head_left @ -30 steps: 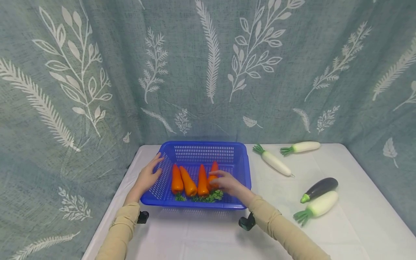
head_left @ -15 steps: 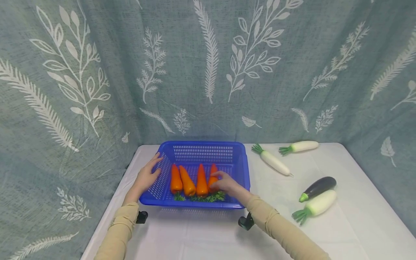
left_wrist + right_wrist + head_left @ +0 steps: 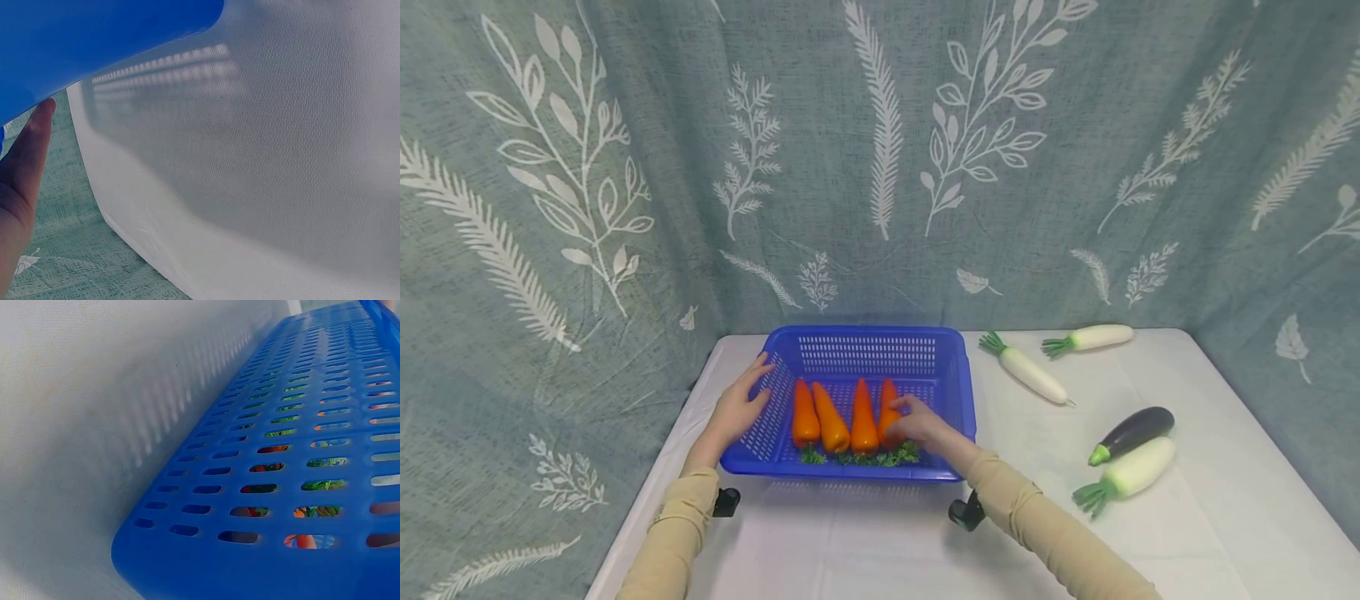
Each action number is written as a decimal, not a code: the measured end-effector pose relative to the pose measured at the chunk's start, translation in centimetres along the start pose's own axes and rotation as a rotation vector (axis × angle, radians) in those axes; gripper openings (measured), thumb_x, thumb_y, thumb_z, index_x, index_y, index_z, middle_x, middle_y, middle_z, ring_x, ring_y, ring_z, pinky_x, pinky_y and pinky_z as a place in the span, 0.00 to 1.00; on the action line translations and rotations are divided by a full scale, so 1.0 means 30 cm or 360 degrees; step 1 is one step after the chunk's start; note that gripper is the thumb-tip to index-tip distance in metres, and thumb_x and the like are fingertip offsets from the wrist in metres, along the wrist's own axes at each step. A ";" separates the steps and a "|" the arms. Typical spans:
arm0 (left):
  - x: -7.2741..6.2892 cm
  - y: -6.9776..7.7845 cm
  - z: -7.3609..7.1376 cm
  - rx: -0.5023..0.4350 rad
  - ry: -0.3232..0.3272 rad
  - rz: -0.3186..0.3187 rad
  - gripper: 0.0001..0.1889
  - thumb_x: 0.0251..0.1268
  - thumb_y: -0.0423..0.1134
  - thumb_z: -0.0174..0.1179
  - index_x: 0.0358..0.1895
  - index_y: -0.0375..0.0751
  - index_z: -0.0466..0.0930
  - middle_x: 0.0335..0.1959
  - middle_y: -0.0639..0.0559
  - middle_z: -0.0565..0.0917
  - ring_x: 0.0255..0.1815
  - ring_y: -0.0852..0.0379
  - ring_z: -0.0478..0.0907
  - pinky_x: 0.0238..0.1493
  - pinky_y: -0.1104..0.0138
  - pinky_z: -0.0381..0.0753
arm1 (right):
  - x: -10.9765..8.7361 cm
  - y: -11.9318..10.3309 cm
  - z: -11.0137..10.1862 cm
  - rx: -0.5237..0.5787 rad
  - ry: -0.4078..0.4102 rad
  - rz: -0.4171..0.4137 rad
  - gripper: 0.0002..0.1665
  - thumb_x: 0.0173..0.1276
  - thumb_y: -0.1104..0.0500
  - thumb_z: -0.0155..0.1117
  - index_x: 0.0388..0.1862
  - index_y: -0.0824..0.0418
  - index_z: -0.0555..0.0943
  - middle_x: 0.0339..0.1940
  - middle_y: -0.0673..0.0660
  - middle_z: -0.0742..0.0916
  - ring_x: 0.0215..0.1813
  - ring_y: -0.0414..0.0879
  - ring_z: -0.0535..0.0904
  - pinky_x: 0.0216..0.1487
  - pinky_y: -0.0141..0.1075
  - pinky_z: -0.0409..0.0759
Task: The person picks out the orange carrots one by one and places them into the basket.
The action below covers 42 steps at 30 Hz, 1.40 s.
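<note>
Several orange carrots with green tops lie side by side in a blue perforated basket (image 3: 880,473). My right hand (image 3: 919,425) reaches over the basket's front right and pinches the rightmost carrot (image 3: 888,408) between fingers and thumb. Part of that carrot is hidden by the hand. Beside it lie another carrot (image 3: 864,421), then a lighter orange carrot (image 3: 831,419) and the leftmost carrot (image 3: 805,417). At the basket's left rim, my left hand (image 3: 737,412) rests with its fingers spread and fairly straight. The right wrist view shows the basket's slotted wall (image 3: 250,487), not the hand's grip.
To the right, a white radish (image 3: 1033,375) lies beside the basket, with another radish (image 3: 1101,337) farther back. An eggplant (image 3: 1135,433) touches a thick radish (image 3: 1142,467) near the right side. A patterned curtain (image 3: 850,167) hangs behind the white table (image 3: 850,550).
My right hand's fingers have closed in around the rightmost carrot, having been more extended over it a second ago. The left hand stays at the basket's rim. The view has shifted slightly.
</note>
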<state>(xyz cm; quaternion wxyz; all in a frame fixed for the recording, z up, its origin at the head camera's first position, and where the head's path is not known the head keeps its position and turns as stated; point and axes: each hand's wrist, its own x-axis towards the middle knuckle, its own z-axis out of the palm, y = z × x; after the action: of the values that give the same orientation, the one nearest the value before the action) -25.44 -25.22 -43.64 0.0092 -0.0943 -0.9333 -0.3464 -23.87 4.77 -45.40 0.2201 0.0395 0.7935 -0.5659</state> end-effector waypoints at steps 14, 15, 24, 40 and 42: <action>0.003 -0.007 -0.001 -0.0006 -0.0013 0.0000 0.24 0.69 0.29 0.45 0.68 0.31 0.62 0.75 0.37 0.53 0.74 0.34 0.52 0.72 0.43 0.53 | 0.150 0.136 0.011 0.0052 0.0071 -0.0083 0.24 0.49 0.72 0.59 0.49 0.67 0.76 0.37 0.62 0.79 0.30 0.46 0.74 0.28 0.33 0.77; 0.003 -0.008 -0.001 -0.0007 -0.0011 -0.0001 0.24 0.69 0.29 0.45 0.68 0.31 0.62 0.75 0.37 0.53 0.74 0.34 0.52 0.72 0.43 0.53 | 0.223 0.201 0.016 0.0060 0.0069 -0.0103 0.23 0.48 0.71 0.61 0.48 0.65 0.77 0.37 0.61 0.79 0.29 0.45 0.74 0.27 0.33 0.77; -0.001 -0.005 0.000 -0.0011 0.0008 0.0034 0.24 0.69 0.28 0.46 0.67 0.30 0.63 0.74 0.35 0.54 0.73 0.32 0.53 0.72 0.42 0.53 | 0.291 0.251 0.030 0.0003 0.0117 0.0009 0.25 0.50 0.71 0.61 0.51 0.66 0.77 0.43 0.64 0.80 0.35 0.51 0.77 0.32 0.38 0.79; 0.002 -0.004 -0.002 -0.0024 -0.0020 -0.0005 0.24 0.69 0.29 0.45 0.68 0.31 0.62 0.75 0.37 0.53 0.74 0.33 0.52 0.72 0.42 0.52 | -0.003 -0.009 0.002 0.0116 0.0155 0.0190 0.21 0.56 0.72 0.58 0.51 0.69 0.77 0.44 0.64 0.80 0.40 0.49 0.75 0.37 0.37 0.77; 0.001 0.000 -0.004 -0.0027 -0.0026 -0.0012 0.24 0.69 0.29 0.45 0.68 0.31 0.62 0.75 0.37 0.53 0.74 0.33 0.52 0.72 0.42 0.52 | -0.009 -0.014 0.001 0.0110 0.0163 0.0177 0.21 0.56 0.72 0.58 0.51 0.69 0.76 0.44 0.64 0.80 0.39 0.49 0.76 0.36 0.37 0.79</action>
<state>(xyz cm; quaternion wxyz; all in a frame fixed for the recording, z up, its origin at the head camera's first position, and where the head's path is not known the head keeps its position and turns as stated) -25.47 -25.30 -43.55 -0.0007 -0.0938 -0.9307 -0.3535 -23.75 4.63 -44.93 0.2090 0.1200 0.7803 -0.5770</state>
